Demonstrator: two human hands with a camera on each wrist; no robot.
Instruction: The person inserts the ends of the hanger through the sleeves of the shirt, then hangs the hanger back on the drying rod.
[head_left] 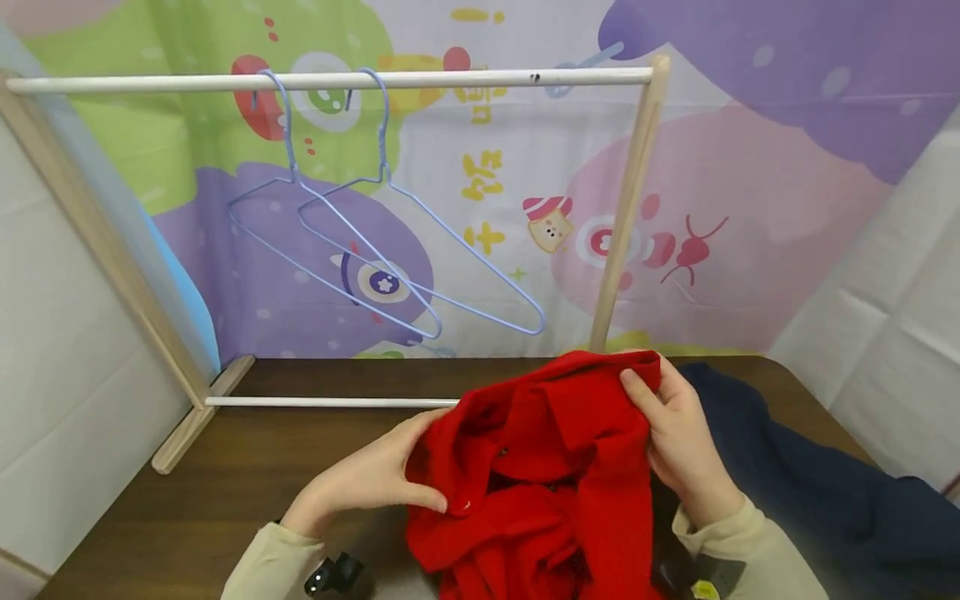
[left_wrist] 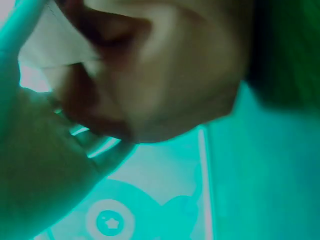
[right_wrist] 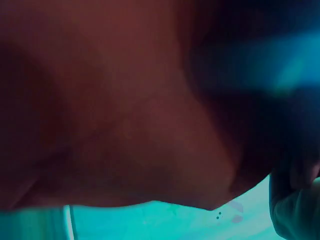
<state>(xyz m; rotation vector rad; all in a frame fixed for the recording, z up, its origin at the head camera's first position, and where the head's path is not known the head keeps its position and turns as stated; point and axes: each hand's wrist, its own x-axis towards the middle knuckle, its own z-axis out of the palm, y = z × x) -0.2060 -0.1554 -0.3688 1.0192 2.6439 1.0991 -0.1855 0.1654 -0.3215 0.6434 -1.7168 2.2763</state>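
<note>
While the right hand (head_left: 682,442) pinches an upper corner of the red garment (head_left: 525,525), thumb on the near face and fingers mostly out of sight behind, the left hand (head_left: 375,475) grips its left edge, thumb laid across the front near a small pale button (head_left: 467,505) and fingers tucked behind the cloth. Gap between thumb and fingers: narrow at right, looser at left; exact closure at left hidden by fabric. Garment located low and right of centre in the head view, held up in front of the person, gathered into folds around a dark opening; cannot tell whether its lower part touches the surface (head_left: 225,500).

Wrist views strongly tinted. Left wrist: blurred cloth (left_wrist: 175,75) beside the hand. Right wrist: cloth (right_wrist: 115,125) across most of the frame.

Beyond the hands, a rack with a white top rail (head_left: 480,79) and wooden uprights. Two pale blue wire hangers, one at left (head_left: 291,142), one just beside it (head_left: 382,142), hooked on the rail, bare. Dark blue garment (head_left: 795,467) lying on the surface, right of the right hand. Cartoon-printed backdrop (head_left: 750,50) behind the rack.
</note>
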